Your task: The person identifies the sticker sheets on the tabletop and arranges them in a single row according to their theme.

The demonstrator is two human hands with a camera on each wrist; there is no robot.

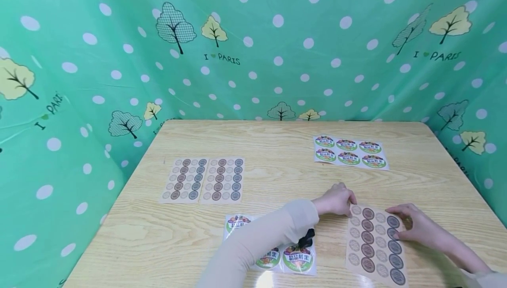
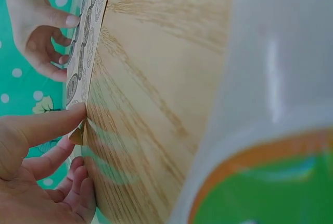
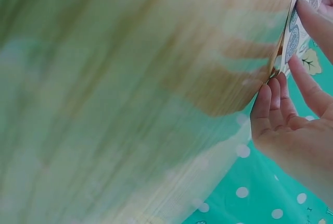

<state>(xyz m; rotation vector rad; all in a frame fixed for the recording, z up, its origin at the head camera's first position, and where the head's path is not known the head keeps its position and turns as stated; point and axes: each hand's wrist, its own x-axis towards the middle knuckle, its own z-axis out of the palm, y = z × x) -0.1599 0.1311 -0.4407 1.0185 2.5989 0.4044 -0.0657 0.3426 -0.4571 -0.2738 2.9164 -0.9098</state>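
Observation:
My left hand (image 1: 336, 198) pinches the upper left corner of a tan sheet of round stickers (image 1: 367, 237) at the table's front right. In the left wrist view, the thumb and forefinger of that left hand (image 2: 47, 156) meet at the sheet's corner. My right hand (image 1: 416, 226) touches the same sheet, forefinger at its upper right corner and thumb on the right edge, the two well apart. In the right wrist view, the other fingers of the right hand (image 3: 291, 114) lie by the table surface. Under my left forearm lies a glossy fruit-label sheet (image 1: 299, 257), partly hidden by the sleeve.
Two more tan sticker sheets (image 1: 182, 180) lie side by side at the left of the wooden table (image 1: 277, 182). A white sheet of oval fruit labels (image 1: 348, 152) lies at the back right. A green dotted cloth (image 1: 253, 59) hangs behind and beside the table.

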